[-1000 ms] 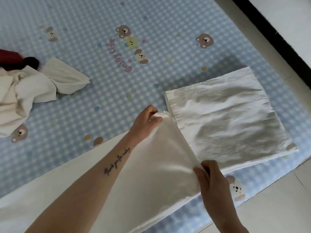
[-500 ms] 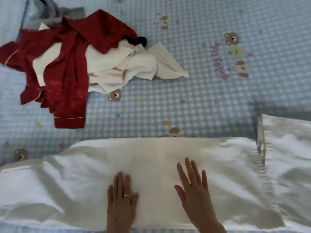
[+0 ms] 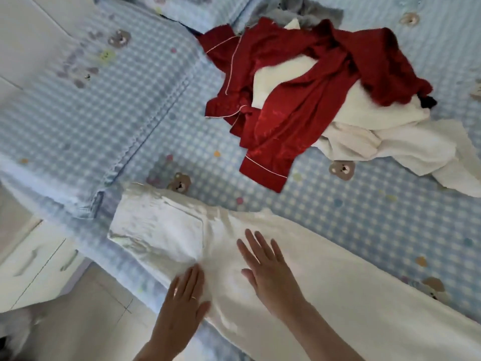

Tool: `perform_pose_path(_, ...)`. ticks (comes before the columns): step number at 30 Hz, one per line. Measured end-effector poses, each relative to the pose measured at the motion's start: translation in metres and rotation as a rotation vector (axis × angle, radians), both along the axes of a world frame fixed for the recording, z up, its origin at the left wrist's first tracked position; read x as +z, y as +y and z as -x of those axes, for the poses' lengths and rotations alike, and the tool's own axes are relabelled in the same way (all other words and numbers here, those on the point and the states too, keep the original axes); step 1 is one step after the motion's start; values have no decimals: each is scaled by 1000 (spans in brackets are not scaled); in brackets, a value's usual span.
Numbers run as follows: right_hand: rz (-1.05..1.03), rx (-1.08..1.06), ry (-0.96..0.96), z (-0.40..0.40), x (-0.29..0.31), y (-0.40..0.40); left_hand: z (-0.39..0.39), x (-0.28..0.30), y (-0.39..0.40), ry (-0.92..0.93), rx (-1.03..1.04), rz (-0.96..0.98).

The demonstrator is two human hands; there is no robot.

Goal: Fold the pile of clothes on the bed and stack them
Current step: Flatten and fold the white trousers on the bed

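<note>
White trousers (image 3: 338,272) lie flat along the near edge of the bed, waistband and back pocket at the left. My left hand (image 3: 186,300) rests flat on them near the bed's edge, fingers together, a ring on one finger. My right hand (image 3: 265,269) lies flat on the trousers just right of it, fingers spread. Neither hand grips the cloth. Farther back sits the unfolded pile: a red satin pyjama piece (image 3: 291,100) draped over white garments (image 3: 390,142), with grey cloth (image 3: 312,11) behind.
The bed has a blue checked sheet (image 3: 338,209) printed with bears. A matching pillow (image 3: 78,113) lies at the left. A white cabinet with drawers (image 3: 33,264) and tiled floor (image 3: 91,321) are at the lower left.
A second ago my hands held a fold of white cloth beside a folded white piece. Now both lie flat on the trousers, and my view has swung left toward the waistband and pillow.
</note>
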State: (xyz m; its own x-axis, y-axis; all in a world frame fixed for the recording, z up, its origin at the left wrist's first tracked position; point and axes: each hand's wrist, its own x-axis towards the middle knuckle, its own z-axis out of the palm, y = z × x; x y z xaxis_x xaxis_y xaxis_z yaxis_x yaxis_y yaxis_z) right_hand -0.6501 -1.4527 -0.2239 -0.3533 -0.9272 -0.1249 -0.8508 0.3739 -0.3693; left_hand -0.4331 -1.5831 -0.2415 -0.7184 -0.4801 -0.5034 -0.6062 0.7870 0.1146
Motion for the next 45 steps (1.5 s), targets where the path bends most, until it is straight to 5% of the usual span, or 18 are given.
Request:
perform_pose_path(4, -279, -146, 82, 25, -18, -42, -67, 3, -56, 86, 287, 61)
perform_pose_path(7, -184, -218, 60, 6, -17, -86, -61, 16, -101, 291, 837, 21)
perform_pose_path(10, -31, -47, 11, -23, -12, -159, -24, 22, -149, 514, 1211, -69)
perform_pose_path(15, -213, -55, -211, -6, -27, -248, 6, 13, -197, 662, 1478, -118)
perform_pose_path(18, -195, -139, -226, 11, -36, -264, 0, -2, -217, 690, 1469, -150)
perform_pose_path(20, -180, -170, -15, 2, -40, -264, 5, -7, -229, 643, 1415, -131)
perform_pose_path(23, -1, -216, 143, -43, -39, -255, 13, -13, -239, 563, 1051, 67)
perform_pose_path(26, -45, -123, 135, -72, -62, -239, 14, -27, -248, 324, 728, 79)
perform_pose_path(31, -238, -130, 60, -67, -80, -258, 23, -27, -277, 232, 799, -157)
perform_pose_path(34, -84, -221, -243, -69, -45, -250, 31, 14, -276, 288, 906, -324)
perform_pose_path(38, 132, -732, -1065, -92, 56, -253, 46, 92, -225, 514, 884, -494)
perform_pose_path(42, 83, -966, -1031, -74, 105, -238, 57, 130, -143, 639, 831, -718)
perform_pose_path(45, 90, -1080, -986, -56, 118, -202, 32, 104, -84, 606, 899, -540)
